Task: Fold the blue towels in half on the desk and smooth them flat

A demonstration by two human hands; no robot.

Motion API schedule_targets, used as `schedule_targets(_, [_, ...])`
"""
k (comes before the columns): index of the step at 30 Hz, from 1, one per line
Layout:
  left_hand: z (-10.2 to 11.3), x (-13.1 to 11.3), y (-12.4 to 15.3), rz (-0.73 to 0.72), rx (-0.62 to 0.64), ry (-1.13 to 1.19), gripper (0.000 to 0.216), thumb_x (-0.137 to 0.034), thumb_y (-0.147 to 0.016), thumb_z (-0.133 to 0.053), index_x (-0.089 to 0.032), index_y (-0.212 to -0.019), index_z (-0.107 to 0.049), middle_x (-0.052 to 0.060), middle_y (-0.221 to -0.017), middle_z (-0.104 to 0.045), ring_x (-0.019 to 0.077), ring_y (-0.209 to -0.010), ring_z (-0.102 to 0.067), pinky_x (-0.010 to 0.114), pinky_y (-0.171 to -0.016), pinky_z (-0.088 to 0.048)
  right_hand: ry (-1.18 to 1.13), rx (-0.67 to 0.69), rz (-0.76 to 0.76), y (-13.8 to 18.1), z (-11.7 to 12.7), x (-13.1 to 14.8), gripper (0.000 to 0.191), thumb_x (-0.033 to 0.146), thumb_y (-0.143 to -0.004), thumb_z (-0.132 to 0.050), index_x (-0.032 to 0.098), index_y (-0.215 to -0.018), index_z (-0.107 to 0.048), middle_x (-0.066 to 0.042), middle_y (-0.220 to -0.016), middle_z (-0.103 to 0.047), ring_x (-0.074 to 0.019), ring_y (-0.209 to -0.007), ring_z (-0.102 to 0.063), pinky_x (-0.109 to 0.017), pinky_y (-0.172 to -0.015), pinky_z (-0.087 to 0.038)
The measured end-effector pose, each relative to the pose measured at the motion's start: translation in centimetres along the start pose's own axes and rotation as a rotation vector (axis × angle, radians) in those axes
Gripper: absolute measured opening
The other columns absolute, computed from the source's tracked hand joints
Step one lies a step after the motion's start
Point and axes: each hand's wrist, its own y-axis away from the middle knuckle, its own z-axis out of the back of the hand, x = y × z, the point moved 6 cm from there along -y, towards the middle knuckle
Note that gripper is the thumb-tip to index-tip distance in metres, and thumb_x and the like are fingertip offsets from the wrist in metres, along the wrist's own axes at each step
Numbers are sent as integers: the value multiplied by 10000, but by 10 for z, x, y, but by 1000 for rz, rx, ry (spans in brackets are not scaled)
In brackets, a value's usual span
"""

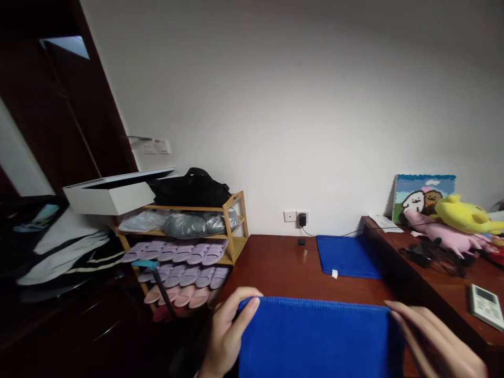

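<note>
A blue cloth [318,338] is stretched out flat in front of me at the bottom of the view, above a dark red wooden desk [275,268]. My left hand [228,331] pinches its top left corner, thumb on top. My right hand [433,336] grips the top right corner, fingers curled over the edge. A second blue cloth [348,254] lies flat on the desk farther back, near the wall.
A wooden shoe rack [189,247] with several pale slippers stands at the left, a black bag [191,189] and a white box [114,194] on top. A raised shelf at the right holds plush toys [452,223], cables and a remote [488,304]. A wall socket [301,218] has a plug in it.
</note>
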Motion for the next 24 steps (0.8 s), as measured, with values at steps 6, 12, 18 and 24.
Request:
schedule_targets(6, [-32,132,-76,74,60,-172,407,-549,-965,-488,-207,-994,-707,42,-957,-757,215,-893,-700,282,-799,-543,-81,358,-173,-67,-169,-59,357,413,-1032,-425,253,-1197,-698,-84,-1083,-741,-229,-1008,-716,-341,-917,-578])
schedule_targets(12, [-62,237,-86,134,17,-519,381,-383,-969,-443,-178,-1150,-708,130,-1097,-749,287,-1101,-661,446,-979,-505,51,570,-400,-37,-320,-78,482,164,-923,-407,143,-1347,-636,-180,-1435,-592,-285,-1283,-604,-412,-1081,-482])
schedule_targets(18, [-139,274,-40,-79,307,-720,420,-334,-988,-420,-251,-1317,-667,91,-1438,-631,282,-1363,-537,490,-1167,-408,141,816,-383,70,-381,-60,549,402,-999,-338,247,-1499,-503,-41,-1616,-387,-280,-1511,-307,-487,-1253,-249])
schedule_targets(24, [-180,303,-24,-68,524,-802,557,-513,-1024,-364,-317,-1543,-411,85,-1626,-407,314,-1506,-350,584,-1223,-307,178,923,-414,89,-388,-81,601,515,-1017,-263,313,-1579,-327,23,-1652,-268,-238,-1549,-176,-497,-1276,-140])
